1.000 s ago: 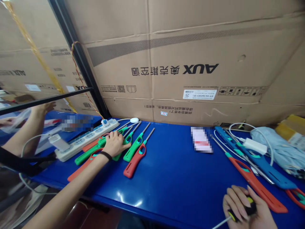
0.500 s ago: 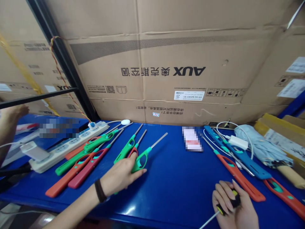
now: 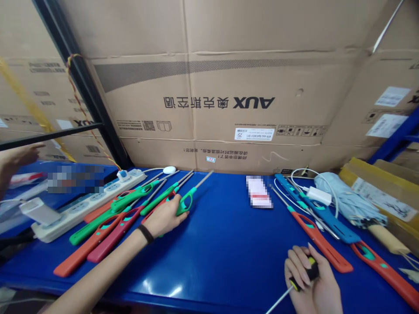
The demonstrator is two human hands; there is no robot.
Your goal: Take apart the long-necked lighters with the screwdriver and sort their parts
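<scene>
From my remote place I look through the head camera upon a blue table (image 3: 222, 257). My left hand (image 3: 163, 217) is bent around the handle of a green lighter (image 3: 187, 201), with the thumb on one side and the fingers on the other. The grip is closed on it, but the palm covers the handle, so how firmly it presses I cannot tell. The metal tube of this lighter points away from me, towards the big cardboard box (image 3: 209, 78) behind the table. A second green lighter (image 3: 160, 199) and a red one, partly hidden, lie just beside the same hand.

My right hand (image 3: 317, 295) is well apart, near the front edge. Its fingers are curled fully around the black and yellow handle of a screwdriver (image 3: 312, 270), and the shaft points down to the left.

More lighters lie to the left, among them a dark red lighter (image 3: 111, 242) and an orange lighter (image 3: 77, 257), near a white power strip (image 3: 87, 205). On the right there are a blue lighter (image 3: 345, 231) and a folded umbrella (image 3: 350, 198). Another person's hand (image 3: 15, 163) appears at the far left.
</scene>
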